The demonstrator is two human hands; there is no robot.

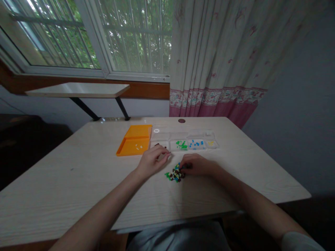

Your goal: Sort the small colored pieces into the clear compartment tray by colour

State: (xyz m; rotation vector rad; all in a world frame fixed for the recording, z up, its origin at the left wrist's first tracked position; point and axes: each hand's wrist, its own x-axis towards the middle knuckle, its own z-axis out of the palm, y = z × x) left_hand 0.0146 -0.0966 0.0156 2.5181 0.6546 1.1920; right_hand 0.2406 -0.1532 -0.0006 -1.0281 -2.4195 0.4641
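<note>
A small heap of mixed building bricks (176,173), green, blue, dark brown and pale yellow, lies on the table. My right hand (196,164) is at the heap's right side, fingers curled down together on its edge; what they pinch is hidden. Just in front of the clear boxes hovers my left hand (154,158), thumb and fingertips pressed together. Something small and pale may be at its fingertips, too tiny to name. Clear boxes hold green bricks (181,144), blue bricks (196,144) and yellow bricks (210,143). Dark bricks (157,144) are partly hidden behind my left hand.
An open orange case (134,137) stands left of the boxes, with several white pieces (139,146) in its front part. A white ring (156,131) lies behind the boxes. A raised shelf (81,90) sits at the table's back left. A dark round spot (181,121) marks the back edge.
</note>
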